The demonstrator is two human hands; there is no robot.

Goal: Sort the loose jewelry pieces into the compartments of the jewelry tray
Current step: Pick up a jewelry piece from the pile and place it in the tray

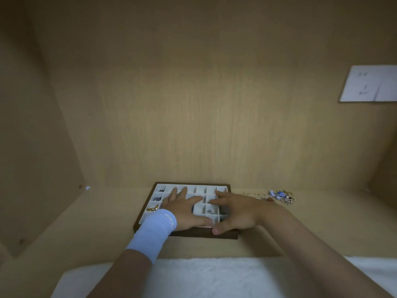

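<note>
A dark wooden jewelry tray (223, 235) with a white grid of small compartments sits on the pale wooden shelf. My left hand (184, 208), with a light blue wristband, lies flat over the tray's middle, fingers spread. My right hand (235, 208) lies flat over the tray's right side, fingers straight, thumb at the front rim. Small dark pieces (157, 198) sit in left compartments, a gold piece (153, 209) at the front left, and a bluish piece (210, 211) between my hands. A loose pile of blue-beaded jewelry (279, 195) lies on the shelf to the tray's right.
The shelf is enclosed by wooden walls at the back and both sides. A white paper note (369, 83) hangs on the back wall at upper right. A white fluffy cloth (204, 278) covers the surface in front of the shelf.
</note>
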